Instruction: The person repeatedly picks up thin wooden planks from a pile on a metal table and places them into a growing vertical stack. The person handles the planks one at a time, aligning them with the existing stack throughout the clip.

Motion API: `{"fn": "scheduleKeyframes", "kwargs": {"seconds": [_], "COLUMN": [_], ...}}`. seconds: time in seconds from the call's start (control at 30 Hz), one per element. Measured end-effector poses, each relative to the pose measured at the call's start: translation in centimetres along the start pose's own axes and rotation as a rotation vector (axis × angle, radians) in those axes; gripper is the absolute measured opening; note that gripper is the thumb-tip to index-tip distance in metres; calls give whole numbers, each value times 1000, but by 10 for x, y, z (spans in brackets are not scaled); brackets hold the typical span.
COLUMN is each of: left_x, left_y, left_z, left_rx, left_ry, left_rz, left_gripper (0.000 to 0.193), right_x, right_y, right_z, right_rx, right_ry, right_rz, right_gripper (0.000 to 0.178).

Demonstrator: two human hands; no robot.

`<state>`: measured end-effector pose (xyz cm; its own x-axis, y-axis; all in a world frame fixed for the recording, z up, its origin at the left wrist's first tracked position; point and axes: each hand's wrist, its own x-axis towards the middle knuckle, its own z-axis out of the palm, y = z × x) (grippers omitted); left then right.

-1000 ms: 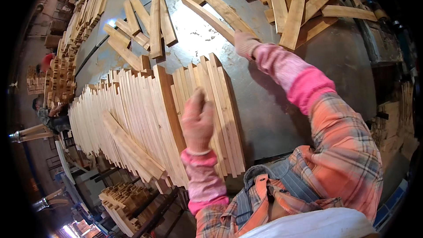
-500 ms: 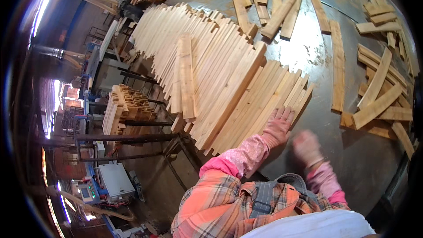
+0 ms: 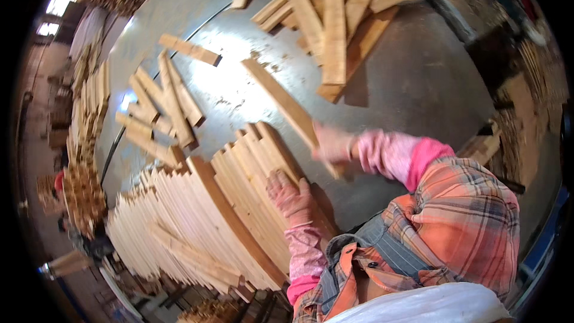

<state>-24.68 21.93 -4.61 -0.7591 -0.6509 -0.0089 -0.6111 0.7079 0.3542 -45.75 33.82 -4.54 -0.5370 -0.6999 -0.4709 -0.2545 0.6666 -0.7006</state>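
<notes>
My left hand (image 3: pixel 290 199) lies flat, fingers a little apart, on the near end of a row of pale wooden strips (image 3: pixel 242 185). The strips lie side by side on a metal table (image 3: pixel 388 137). To the right of that row, my right hand (image 3: pixel 332 143) is closed around a single wooden strip (image 3: pixel 276 97) near its lower end. Motion smears the fingers of this hand. The held strip slants up and left over the tabletop, apart from the row. Left of the row, a larger block of tightly packed strips (image 3: pixel 179 221) stands slightly higher.
Loose strips (image 3: pixel 333 30) are heaped crosswise at the far side. More loose strips (image 3: pixel 173 97) lie scattered at the left of the table. Two strips (image 3: pixel 194 254) rest on top of the packed block. Stacked wood (image 3: pixel 84 194) stands beyond the table's left edge.
The view has swung to the right. My right hand has reached outward and closed on a loose strip. My left hand has stayed on the row of strips.
</notes>
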Motion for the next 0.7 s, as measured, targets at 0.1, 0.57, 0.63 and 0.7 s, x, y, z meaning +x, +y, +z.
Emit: {"fn": "scheduleKeyframes", "kwargs": {"seconds": [0.1, 0.57, 0.63, 0.7], "left_x": [11, 328, 413, 481], "left_y": [25, 159, 165, 169], "left_z": [3, 4, 18, 43], "left_rx": [-188, -271, -367, -319], "left_ry": [16, 45, -47, -62], "left_rz": [-48, 286, 163, 156], "left_gripper": [87, 69, 71, 77], "right_x": [-101, 8, 44, 77], "right_y": [-7, 202, 219, 238], "right_z": [33, -209, -279, -345], "right_rx": [-36, 404, 669, 841], "right_ry": [-228, 854, 816, 883], "right_rz": [86, 263, 311, 353], "right_gripper": [90, 30, 39, 54]}}
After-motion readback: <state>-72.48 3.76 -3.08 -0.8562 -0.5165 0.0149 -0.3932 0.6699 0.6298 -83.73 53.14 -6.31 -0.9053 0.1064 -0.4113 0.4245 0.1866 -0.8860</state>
